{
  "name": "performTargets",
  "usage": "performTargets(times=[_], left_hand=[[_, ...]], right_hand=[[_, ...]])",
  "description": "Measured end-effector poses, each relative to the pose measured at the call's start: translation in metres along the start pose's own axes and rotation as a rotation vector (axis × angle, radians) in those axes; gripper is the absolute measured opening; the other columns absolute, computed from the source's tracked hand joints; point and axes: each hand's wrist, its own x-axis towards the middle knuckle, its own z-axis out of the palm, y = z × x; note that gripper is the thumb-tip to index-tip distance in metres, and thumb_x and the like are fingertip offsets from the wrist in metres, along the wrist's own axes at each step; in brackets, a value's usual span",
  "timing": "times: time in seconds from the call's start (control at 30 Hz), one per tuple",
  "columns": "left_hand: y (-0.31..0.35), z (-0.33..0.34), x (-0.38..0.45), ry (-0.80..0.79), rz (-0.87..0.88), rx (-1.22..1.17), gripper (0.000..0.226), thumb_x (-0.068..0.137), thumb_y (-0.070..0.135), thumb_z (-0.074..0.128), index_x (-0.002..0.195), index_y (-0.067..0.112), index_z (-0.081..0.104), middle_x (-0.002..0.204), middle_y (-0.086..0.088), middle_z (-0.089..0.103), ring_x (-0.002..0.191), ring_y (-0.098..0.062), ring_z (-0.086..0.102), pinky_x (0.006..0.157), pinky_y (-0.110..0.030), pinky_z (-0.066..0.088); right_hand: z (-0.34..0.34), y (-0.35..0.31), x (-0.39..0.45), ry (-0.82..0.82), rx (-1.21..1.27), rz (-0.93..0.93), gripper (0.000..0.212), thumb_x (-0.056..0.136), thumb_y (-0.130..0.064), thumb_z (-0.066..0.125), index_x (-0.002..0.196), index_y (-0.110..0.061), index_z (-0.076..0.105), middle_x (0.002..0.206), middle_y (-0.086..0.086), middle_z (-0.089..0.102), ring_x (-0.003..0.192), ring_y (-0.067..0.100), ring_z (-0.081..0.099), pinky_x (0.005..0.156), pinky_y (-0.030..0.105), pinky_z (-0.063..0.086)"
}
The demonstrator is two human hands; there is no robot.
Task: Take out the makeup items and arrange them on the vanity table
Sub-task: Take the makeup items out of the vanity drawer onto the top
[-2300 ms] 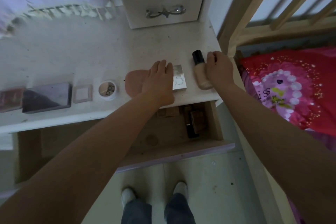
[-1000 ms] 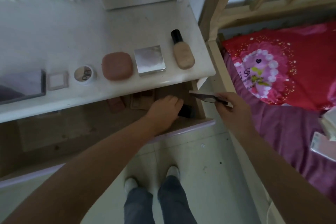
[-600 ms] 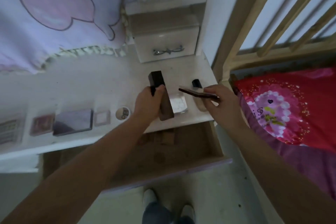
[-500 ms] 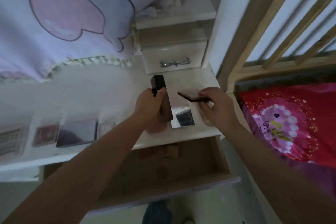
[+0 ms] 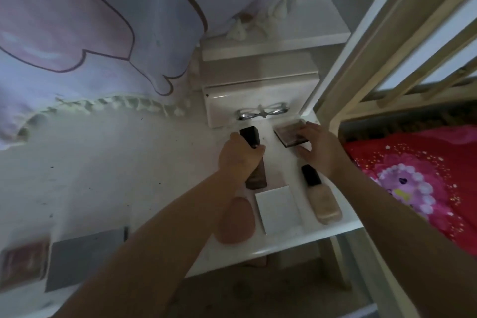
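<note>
My left hand (image 5: 238, 156) grips a dark brown rectangular bottle with a black cap (image 5: 249, 137), laying it on the white vanity table (image 5: 129, 162) below the small drawer box (image 5: 260, 95). My right hand (image 5: 318, 148) holds a flat dark square palette (image 5: 290, 133) down on the tabletop at the back right corner. In front of them lie a pink oval compact (image 5: 236, 219), a silver square compact (image 5: 277, 206) and a beige foundation bottle (image 5: 321, 201) with a black cap.
Further left on the tabletop lie a grey palette (image 5: 82, 258) and a reddish palette (image 5: 23, 263). A lilac printed cloth (image 5: 90, 28) hangs over the back. The open lower drawer (image 5: 258, 289) is below the table edge. A wooden bed rail (image 5: 361, 64) and red bedding (image 5: 418, 175) are on the right.
Both hands carried the brown bottle and dark palette from above the compacts to the back of the table and lowered them onto it. The view tilted forward.
</note>
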Motion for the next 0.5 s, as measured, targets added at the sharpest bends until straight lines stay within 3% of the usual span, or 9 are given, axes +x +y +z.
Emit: performTargets(times=[0.17,0.37,0.5], left_hand=[[0.013,0.013,0.011,0.069,-0.02,-0.04,0.061,0.081,0.032,0.064,0.123,-0.001,0.035,0.124,-0.017,0.05,0.111,-0.031,0.052,0.085,-0.034,0.044],[0.027,0.027,0.019,0.114,-0.014,-0.019,0.073,0.081,0.04,0.064,0.132,0.001,0.029,0.132,-0.018,0.04,0.121,-0.031,0.044,0.096,-0.036,0.039],[0.027,0.029,0.007,0.136,-0.008,0.032,0.07,0.083,0.045,0.059,0.129,-0.001,0.033,0.131,-0.019,0.042,0.12,-0.032,0.043,0.095,-0.036,0.038]], right_hand=[[-0.001,0.006,-0.002,0.014,0.06,-0.019,0.011,0.073,0.007,0.067,0.084,0.008,0.07,0.088,0.028,0.069,0.087,0.041,0.065,0.082,0.025,0.04],[0.002,0.025,-0.003,-0.049,0.024,0.058,0.02,0.083,0.003,0.053,0.097,0.004,0.069,0.122,0.02,0.059,0.106,0.034,0.06,0.082,0.021,0.035],[-0.002,0.028,-0.009,-0.164,-0.051,0.06,0.035,0.088,-0.009,0.051,0.123,-0.007,0.055,0.138,0.015,0.045,0.125,0.029,0.045,0.096,0.026,0.031]])
